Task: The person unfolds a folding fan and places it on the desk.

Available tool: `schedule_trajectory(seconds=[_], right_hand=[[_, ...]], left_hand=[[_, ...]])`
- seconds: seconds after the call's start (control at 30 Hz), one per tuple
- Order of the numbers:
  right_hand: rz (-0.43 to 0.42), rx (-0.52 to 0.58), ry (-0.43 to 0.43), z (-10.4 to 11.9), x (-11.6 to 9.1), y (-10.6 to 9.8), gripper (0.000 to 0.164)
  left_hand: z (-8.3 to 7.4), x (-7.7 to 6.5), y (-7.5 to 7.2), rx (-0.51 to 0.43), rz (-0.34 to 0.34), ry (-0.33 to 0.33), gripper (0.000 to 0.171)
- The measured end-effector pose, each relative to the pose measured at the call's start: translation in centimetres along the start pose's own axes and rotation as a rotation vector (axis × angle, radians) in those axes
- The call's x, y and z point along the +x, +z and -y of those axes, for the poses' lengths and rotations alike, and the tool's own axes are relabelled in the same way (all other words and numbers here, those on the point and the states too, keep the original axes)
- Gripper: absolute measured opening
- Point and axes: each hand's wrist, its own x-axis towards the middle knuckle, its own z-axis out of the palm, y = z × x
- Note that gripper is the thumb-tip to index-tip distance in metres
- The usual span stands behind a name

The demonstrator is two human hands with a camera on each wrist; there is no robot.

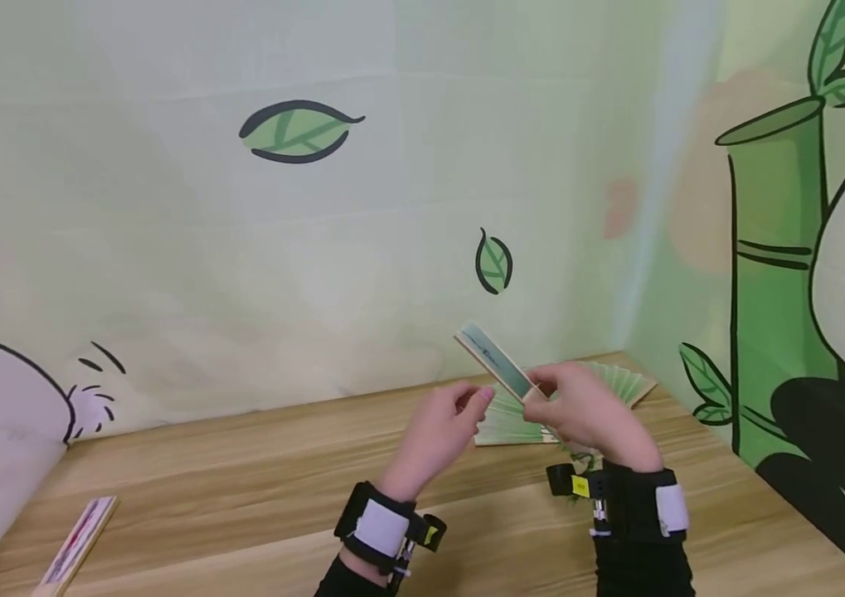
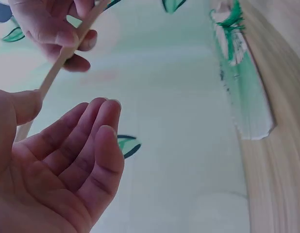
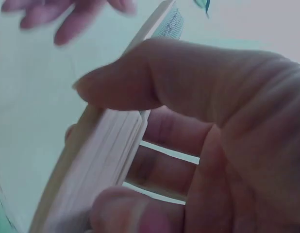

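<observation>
In the head view, the right hand (image 1: 586, 414), right of centre, has its thumb and fingers clamped on a folded fan (image 1: 495, 358), whose blue-green face slants toward the upper left. The right wrist view shows the grip closely: the thumb lies across the fan's edge, with fingers bent behind and below it (the thin stacked layers show between them).

The left hand (image 1: 440, 427) is just beside the fan, left of the right hand in the head view. In the left wrist view its palm lies open at lower left, the four fingers loosely bent and close together, the thumb well apart from them. The thumb tip overlaps the fan's pale edge there (whether it touches, I cannot tell).

Behind the hands, right of centre in the head view, a spread green fan (image 1: 512, 424) lies on the wooden table (image 1: 243, 473). Another folded fan, a pinkish one (image 1: 77, 543), lies at the lower left. A black strap (image 1: 638, 506) circles the right wrist.
</observation>
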Motion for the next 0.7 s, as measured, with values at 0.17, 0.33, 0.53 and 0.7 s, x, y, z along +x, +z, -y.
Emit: schedule_trajectory(seconds=[0.17,0.33,0.53,0.7], right_hand=[[-0.008,0.031,-0.009,1.9,0.7,2.3,0.031],[-0.014,0.031,-0.047,3.5,1.3,4.3,0.029],[-0.007,0.0,-0.079,5.9,2.3,6.7,0.025],[-0.042,-0.074,-0.106,8.1,3.0,9.1,0.024]], left_hand=[[-0.1,-0.8,-1.5,-0.062,-0.021,-0.036,0.036],[0.2,-1.9,-2.8,-0.081,-0.051,-0.049,0.034],[0.3,-3.1,-4.8,-0.094,-0.102,-0.057,0.03],[0.4,-4.0,-7.1,-0.103,-0.144,-0.088,0.026]])
